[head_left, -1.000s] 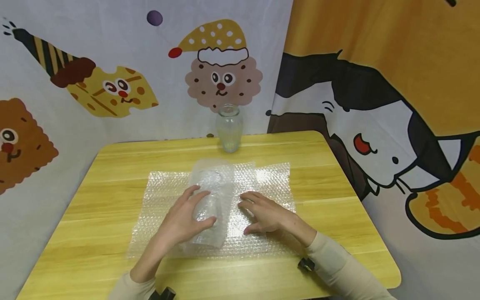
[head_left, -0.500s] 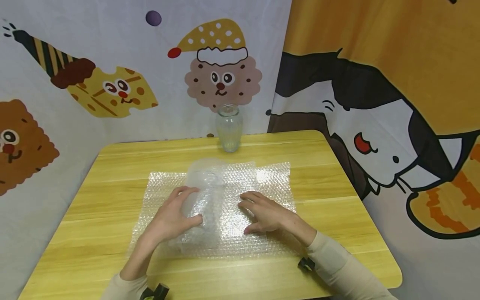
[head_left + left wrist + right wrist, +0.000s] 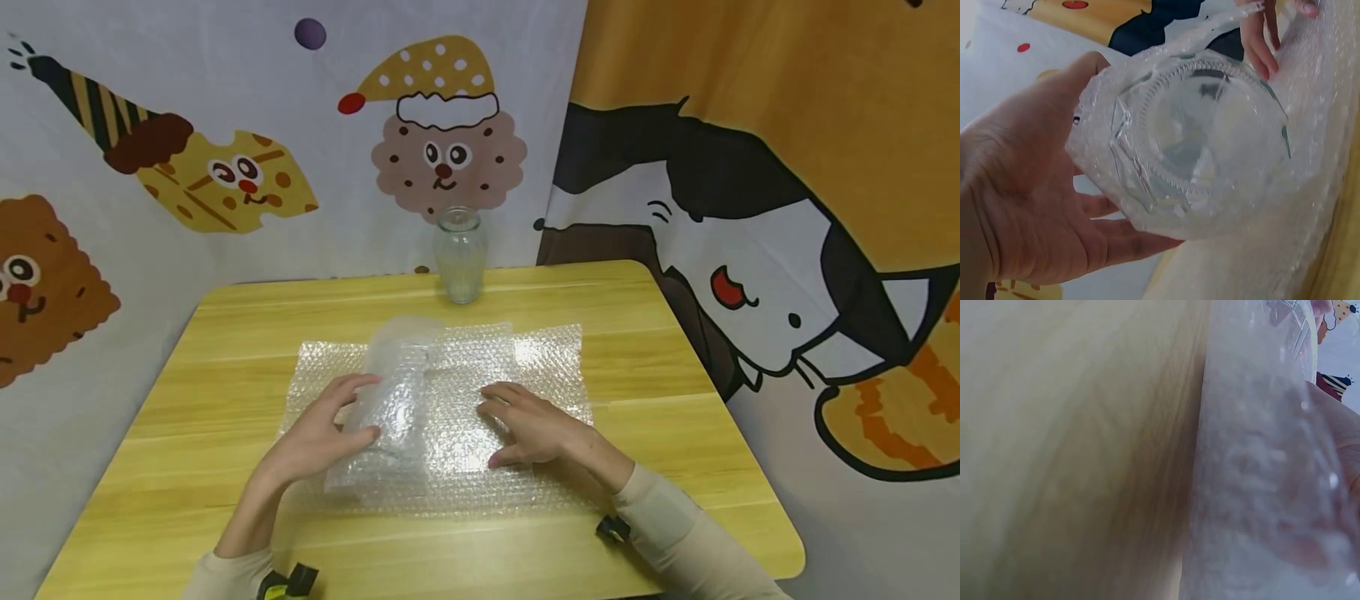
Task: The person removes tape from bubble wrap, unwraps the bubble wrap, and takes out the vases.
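Observation:
A clear glass vase (image 3: pixel 1188 134), lying on its side, is wrapped in bubble wrap (image 3: pixel 393 404); the ribbed ring of its round base faces the left wrist view. My left hand (image 3: pixel 313 437) grips this bundle from the left, thumb on one side and fingers on the other. Under and to the right of it, a bubble wrap sheet (image 3: pixel 465 425) lies spread on the table. On that sheet's right part rests my right hand (image 3: pixel 534 425), fingers spread and slightly bent. In the right wrist view the sheet's edge (image 3: pixel 1254 462) hides part of this hand.
Another clear glass vase (image 3: pixel 461 258) stands upright near the back edge of the yellow wooden table (image 3: pixel 660 350). Behind it hangs a cloth backdrop (image 3: pixel 247 50) with cartoon prints.
My left hand has moved left with the wrapped vase, which has rolled the same way across the sheet. More flat bubble wrap shows between the hands. My right hand has stayed put.

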A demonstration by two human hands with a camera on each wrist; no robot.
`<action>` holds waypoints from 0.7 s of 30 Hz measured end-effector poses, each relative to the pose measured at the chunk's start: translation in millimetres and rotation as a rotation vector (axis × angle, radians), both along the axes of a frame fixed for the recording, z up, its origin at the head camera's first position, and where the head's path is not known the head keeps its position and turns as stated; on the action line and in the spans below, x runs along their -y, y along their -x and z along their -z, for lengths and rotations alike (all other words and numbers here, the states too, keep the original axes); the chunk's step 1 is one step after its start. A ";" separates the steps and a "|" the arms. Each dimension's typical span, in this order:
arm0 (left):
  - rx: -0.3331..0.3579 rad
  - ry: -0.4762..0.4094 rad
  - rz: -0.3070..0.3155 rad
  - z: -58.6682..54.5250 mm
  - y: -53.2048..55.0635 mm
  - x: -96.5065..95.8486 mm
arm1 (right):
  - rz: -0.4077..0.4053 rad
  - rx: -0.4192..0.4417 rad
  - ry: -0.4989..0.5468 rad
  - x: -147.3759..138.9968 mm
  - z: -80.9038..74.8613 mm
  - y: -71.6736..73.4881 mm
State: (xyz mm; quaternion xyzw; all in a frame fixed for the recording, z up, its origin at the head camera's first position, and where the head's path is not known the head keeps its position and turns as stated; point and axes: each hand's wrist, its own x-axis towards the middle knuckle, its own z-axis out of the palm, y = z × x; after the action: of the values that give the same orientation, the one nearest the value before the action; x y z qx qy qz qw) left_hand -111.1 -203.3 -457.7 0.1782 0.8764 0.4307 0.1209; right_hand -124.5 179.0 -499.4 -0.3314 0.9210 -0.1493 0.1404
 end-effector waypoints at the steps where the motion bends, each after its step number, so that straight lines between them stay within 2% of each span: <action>1: -0.002 -0.006 0.002 1.2 0.5 1.4 | 0.000 -0.001 0.002 -0.2 0.2 0.0; 6: 0.005 -0.065 0.013 7.1 2.3 10.7 | -0.002 -0.003 0.010 -0.7 0.6 -0.2; 14: 0.099 -0.203 0.054 18.4 5.0 32.3 | 0.002 0.005 0.015 -1.2 -0.2 -1.0; 21: 0.121 -0.281 0.088 29.2 7.7 48.1 | 0.004 0.008 0.022 -1.3 0.9 -0.8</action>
State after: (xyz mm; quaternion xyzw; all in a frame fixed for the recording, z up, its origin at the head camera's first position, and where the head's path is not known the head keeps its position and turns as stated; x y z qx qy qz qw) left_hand -118.8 -251.4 -486.8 0.2052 0.7902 0.5532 0.1660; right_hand -123.6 180.3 -500.4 -0.3305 0.9193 -0.1612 0.1402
